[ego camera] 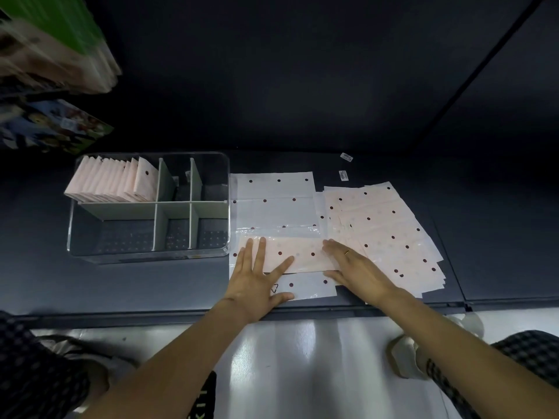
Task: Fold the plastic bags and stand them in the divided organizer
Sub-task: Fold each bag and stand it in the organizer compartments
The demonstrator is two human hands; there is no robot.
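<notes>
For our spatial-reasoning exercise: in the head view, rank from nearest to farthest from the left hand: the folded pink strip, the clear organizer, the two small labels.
1. Folded pink strip, under the left hand.
2. Clear organizer, to its left, farther back.
3. Two small labels, far right, at the back.

A dark surface [121, 285] carries a clear organizer [148, 252]; just right of it lies a white sheet [272, 207], then a bag pile [393, 231].
</notes>
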